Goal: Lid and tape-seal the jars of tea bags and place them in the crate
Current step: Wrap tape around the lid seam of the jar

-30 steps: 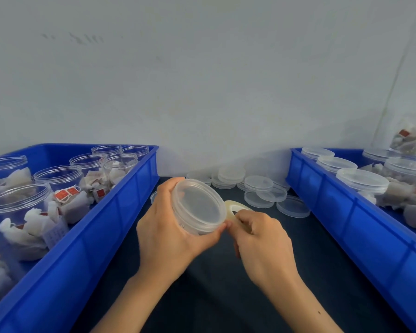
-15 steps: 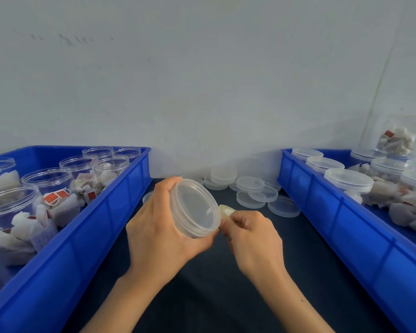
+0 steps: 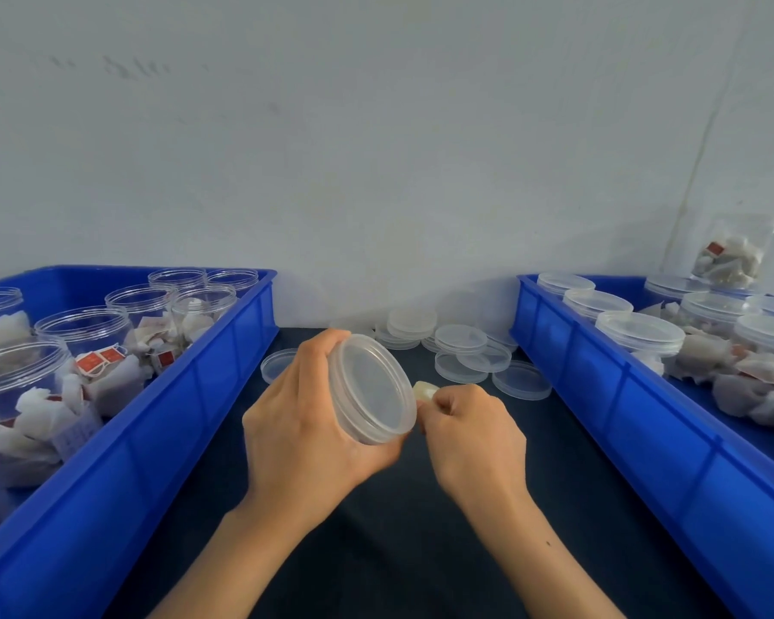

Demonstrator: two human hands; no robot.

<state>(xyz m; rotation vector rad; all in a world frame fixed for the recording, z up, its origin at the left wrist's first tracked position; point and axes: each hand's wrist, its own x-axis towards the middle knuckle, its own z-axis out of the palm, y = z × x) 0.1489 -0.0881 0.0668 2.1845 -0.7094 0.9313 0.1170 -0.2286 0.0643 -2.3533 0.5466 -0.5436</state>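
Nearest, above the dark tabletop (image 3: 376,551), the left hand (image 3: 305,435) grips a lidded jar (image 3: 372,388) tipped on its side, while the right hand (image 3: 474,433) pinches a tape roll (image 3: 423,390) against the lid's rim. That looks like the sealing step, and next the jar probably needs turning to wrap the seam. Farther off lie loose lids (image 3: 461,341) below the pale wall (image 3: 376,149), between the left crate (image 3: 206,386) of open jars and the right crate (image 3: 599,395) of lidded ones.

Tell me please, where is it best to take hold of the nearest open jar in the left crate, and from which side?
Grip the nearest open jar by its clear wall just under the rim, coming from above. It stands upright and has no lid, and the left crate wall and neighbouring jars likely block a side approach.
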